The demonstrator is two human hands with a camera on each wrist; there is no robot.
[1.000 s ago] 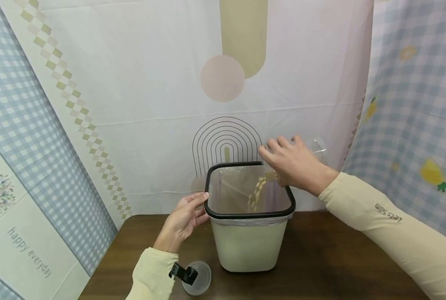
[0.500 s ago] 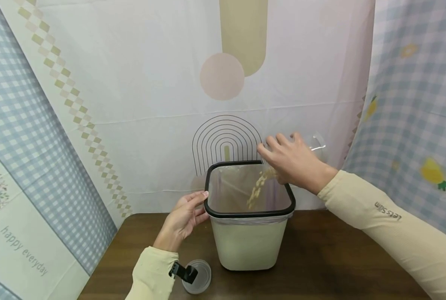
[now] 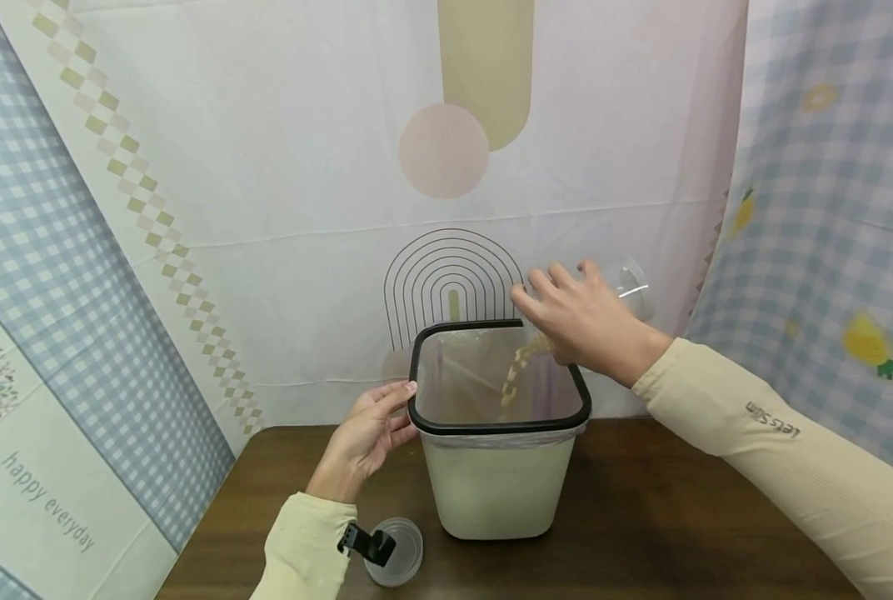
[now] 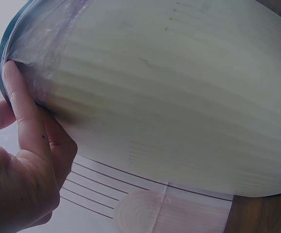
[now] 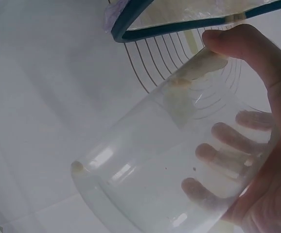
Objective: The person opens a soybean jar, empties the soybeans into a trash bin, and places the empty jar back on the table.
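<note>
A cream trash bin with a black rim and a clear plastic liner stands upright at mid-table. My left hand pinches its left rim, thumb on top; the left wrist view shows fingers tucked under the rim against the bin wall. Above the bin's right side, my right hand grips a clear plastic jar, tipped mouth-down toward the bin. Small pale-yellow pieces, too blurred to identify, fall from it into the liner. In the right wrist view the jar's base end looks nearly bare.
A clear round lid lies on the dark wooden table, left of the bin and partly behind a black wrist strap. A white patterned cloth hangs just behind the table, with blue checked cloths at both sides.
The falling stream has grown thinner. My right hand and the jar have shifted slightly up and left, showing more of the jar's base. The left hand still holds the rim.
</note>
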